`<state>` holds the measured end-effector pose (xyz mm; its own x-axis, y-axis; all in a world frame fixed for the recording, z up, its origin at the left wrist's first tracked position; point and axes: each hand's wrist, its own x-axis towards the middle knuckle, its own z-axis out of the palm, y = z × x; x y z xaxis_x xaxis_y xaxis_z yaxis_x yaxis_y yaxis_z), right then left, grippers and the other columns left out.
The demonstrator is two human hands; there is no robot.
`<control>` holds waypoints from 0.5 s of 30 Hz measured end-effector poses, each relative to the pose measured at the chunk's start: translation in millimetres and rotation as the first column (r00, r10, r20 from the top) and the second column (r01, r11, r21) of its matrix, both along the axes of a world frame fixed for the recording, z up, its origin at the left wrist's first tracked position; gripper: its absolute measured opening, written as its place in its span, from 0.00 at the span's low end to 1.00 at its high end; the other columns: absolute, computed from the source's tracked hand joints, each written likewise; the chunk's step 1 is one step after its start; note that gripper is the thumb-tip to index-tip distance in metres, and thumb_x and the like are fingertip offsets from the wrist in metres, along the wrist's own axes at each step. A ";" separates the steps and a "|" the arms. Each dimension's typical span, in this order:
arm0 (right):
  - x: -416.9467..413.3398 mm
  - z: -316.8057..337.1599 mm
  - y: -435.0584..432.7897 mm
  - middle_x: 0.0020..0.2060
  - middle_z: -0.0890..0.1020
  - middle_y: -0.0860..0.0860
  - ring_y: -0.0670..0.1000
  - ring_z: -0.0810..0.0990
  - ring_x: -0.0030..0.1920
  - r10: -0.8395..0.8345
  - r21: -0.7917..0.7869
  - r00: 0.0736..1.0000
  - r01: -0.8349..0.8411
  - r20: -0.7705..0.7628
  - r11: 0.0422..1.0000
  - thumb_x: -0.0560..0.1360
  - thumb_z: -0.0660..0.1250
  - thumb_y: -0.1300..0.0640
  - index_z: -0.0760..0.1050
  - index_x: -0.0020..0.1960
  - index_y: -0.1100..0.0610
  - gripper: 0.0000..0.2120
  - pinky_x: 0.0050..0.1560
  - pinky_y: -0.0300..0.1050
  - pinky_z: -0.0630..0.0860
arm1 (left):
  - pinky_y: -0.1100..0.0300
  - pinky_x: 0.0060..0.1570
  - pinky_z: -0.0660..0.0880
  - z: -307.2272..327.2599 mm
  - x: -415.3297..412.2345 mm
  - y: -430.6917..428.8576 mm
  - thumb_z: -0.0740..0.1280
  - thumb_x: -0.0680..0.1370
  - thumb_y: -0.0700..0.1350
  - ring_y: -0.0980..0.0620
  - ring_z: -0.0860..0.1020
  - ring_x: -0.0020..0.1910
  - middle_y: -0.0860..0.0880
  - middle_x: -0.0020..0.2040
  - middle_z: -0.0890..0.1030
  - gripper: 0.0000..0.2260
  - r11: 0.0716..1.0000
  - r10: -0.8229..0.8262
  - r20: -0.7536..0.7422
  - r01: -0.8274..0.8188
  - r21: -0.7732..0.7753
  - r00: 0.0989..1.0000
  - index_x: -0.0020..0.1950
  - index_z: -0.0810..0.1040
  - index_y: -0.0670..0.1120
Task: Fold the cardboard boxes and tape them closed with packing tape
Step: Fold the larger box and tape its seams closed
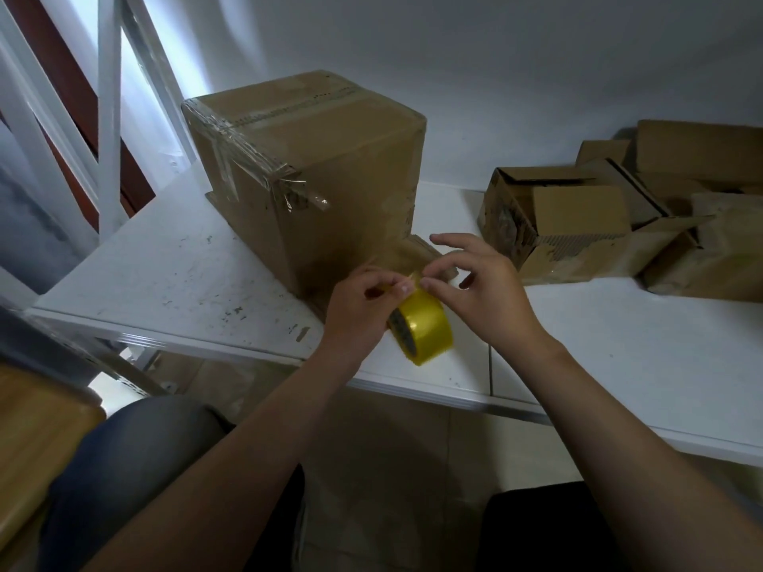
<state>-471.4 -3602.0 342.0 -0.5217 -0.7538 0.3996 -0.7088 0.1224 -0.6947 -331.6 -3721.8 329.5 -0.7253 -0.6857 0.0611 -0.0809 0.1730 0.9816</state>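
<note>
Likely a storeroom or packing area. Scuffed white counter (165,262) with a metal edge; white metal rack frame (108,117) at left; bare white wall (495,76). Taped cardboard box (330,167), heap of opened cardboard boxes (578,216), roll of yellow packing tape (427,332).

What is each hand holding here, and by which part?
The left hand grips the yellow packing tape roll by its upper rim; the right hand pinches at the roll's top edge, apparently the tape's end.
</note>
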 end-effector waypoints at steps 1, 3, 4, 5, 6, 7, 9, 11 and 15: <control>-0.5 -1.5 1.0 0.64 0.79 0.44 0.47 0.77 0.64 0.016 0.024 1.000 -0.016 -0.008 1.000 0.73 0.77 0.54 0.85 0.45 0.46 0.03 0.56 0.49 0.77 | 0.75 0.42 0.71 1.6 1.0 0.3 0.71 0.79 0.46 0.55 0.77 0.54 0.52 0.53 0.80 0.05 1.000 0.005 -0.001 -0.005 0.015 1.000 0.45 0.82 0.55; -0.7 -2.1 2.0 0.64 0.78 0.44 0.44 0.75 0.64 0.038 0.051 0.999 -0.039 0.027 0.998 0.74 0.76 0.54 0.87 0.48 0.47 0.04 0.55 0.43 0.76 | 0.71 0.44 0.71 4.5 2.5 1.0 0.70 0.80 0.46 0.57 0.77 0.54 0.54 0.53 0.81 0.05 1.000 0.003 0.018 -0.003 0.022 1.000 0.46 0.82 0.56; -0.7 -1.5 1.9 0.64 0.78 0.44 0.43 0.75 0.64 0.051 0.058 0.997 -0.054 0.054 0.997 0.75 0.75 0.54 0.87 0.50 0.47 0.05 0.54 0.39 0.74 | 0.72 0.44 0.71 5.7 3.1 1.5 0.70 0.80 0.46 0.59 0.77 0.52 0.55 0.52 0.80 0.06 1.000 -0.002 0.022 0.001 0.025 1.000 0.46 0.82 0.57; -0.4 -0.7 1.6 0.63 0.79 0.45 0.42 0.75 0.65 0.066 0.058 0.994 -0.071 0.085 0.996 0.75 0.75 0.54 0.87 0.51 0.47 0.06 0.53 0.36 0.72 | 0.74 0.43 0.72 6.8 3.5 2.4 0.70 0.80 0.46 0.61 0.77 0.51 0.56 0.51 0.80 0.06 1.000 -0.005 0.018 0.004 0.024 1.000 0.45 0.81 0.57; 0.4 0.2 1.8 0.63 0.79 0.45 0.42 0.75 0.65 0.084 0.049 0.991 -0.090 0.107 0.995 0.76 0.74 0.55 0.87 0.52 0.47 0.06 0.52 0.33 0.71 | 0.76 0.42 0.71 7.7 4.0 3.5 0.70 0.80 0.46 0.63 0.76 0.49 0.56 0.51 0.80 0.07 1.000 -0.007 0.006 0.007 0.016 1.000 0.45 0.81 0.58; 0.9 0.6 2.3 0.63 0.79 0.46 0.43 0.75 0.65 0.103 0.035 0.989 -0.107 0.108 0.994 0.76 0.74 0.56 0.87 0.52 0.48 0.07 0.51 0.31 0.71 | 0.78 0.42 0.71 8.8 4.0 4.6 0.70 0.80 0.46 0.66 0.76 0.48 0.56 0.51 0.80 0.07 1.000 -0.008 -0.013 0.008 0.007 1.000 0.45 0.82 0.58; 2.2 1.9 4.1 0.63 0.80 0.47 0.45 0.76 0.64 0.135 0.017 0.990 -0.136 0.036 0.991 0.77 0.73 0.56 0.86 0.54 0.48 0.08 0.49 0.30 0.72 | 0.79 0.43 0.70 10.9 3.7 5.5 0.71 0.79 0.45 0.69 0.76 0.48 0.54 0.53 0.80 0.06 1.000 -0.007 -0.041 0.007 0.000 0.999 0.45 0.82 0.57; 2.1 3.6 4.7 0.62 0.80 0.47 0.47 0.78 0.61 0.144 0.016 0.988 -0.143 -0.063 0.990 0.77 0.73 0.57 0.86 0.54 0.49 0.07 0.47 0.31 0.71 | 0.77 0.43 0.71 11.4 3.1 4.2 0.73 0.78 0.45 0.69 0.76 0.48 0.53 0.53 0.79 0.04 1.000 -0.001 -0.054 0.002 0.004 0.999 0.46 0.84 0.55; 2.0 -0.3 1.6 0.49 0.82 0.47 0.50 0.80 0.51 0.089 -0.026 0.981 -0.094 -0.171 0.995 0.75 0.75 0.59 0.88 0.47 0.54 0.03 0.44 0.33 0.69 | 0.68 0.46 0.73 11.5 1.0 4.7 0.77 0.74 0.48 0.60 0.78 0.50 0.56 0.51 0.80 0.05 0.995 0.102 -0.022 -0.102 0.008 0.995 0.48 0.86 0.51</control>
<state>-469.4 -3600.4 341.7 -0.3736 -0.7797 0.5025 -0.8238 0.0299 -0.5661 -330.7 -3717.1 341.0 -0.6500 -0.7565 0.0715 -0.0762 0.1585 0.9844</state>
